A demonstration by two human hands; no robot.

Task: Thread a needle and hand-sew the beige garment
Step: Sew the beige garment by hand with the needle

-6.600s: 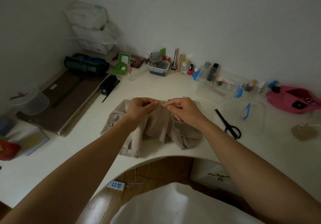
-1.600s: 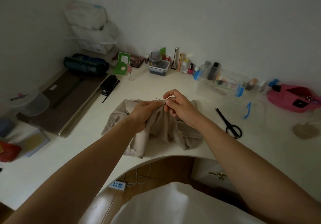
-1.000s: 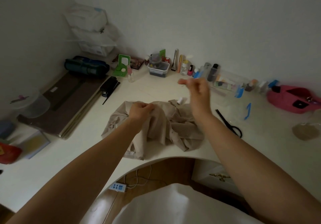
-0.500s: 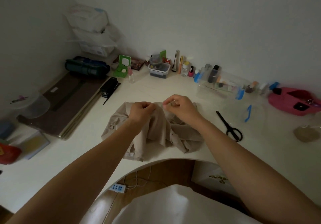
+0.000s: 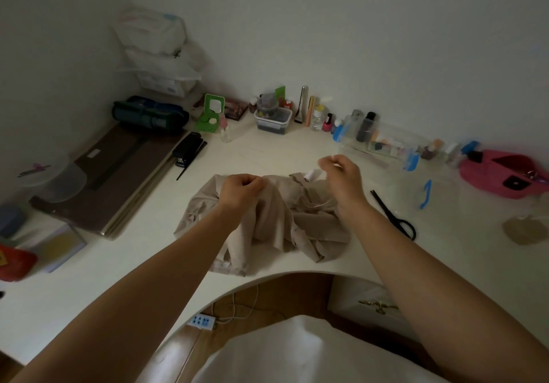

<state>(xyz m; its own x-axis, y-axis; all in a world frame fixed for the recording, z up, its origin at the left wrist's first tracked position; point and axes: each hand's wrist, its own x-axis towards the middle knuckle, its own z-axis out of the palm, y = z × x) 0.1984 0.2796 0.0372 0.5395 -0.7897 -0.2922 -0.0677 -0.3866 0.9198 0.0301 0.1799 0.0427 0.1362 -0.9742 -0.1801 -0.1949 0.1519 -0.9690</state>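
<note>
I see left hand (image 5: 242, 188) fingers (image 5: 253, 183) gripping beige garment (image 5: 315, 225) on desk (image 5: 267, 151); right hand (image 5: 341, 174) up above it, fingers pinched, can't tell on what

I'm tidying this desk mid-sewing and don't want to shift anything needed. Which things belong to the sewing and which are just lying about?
For the sewing: beige garment, gripped by the left hand; right hand, raised with fingers pinched, needle too small to see; white thread spool; probably the black scissors.

Lying about: black stapler; pink pouch; green stand; pink nail polish bottle.
</note>
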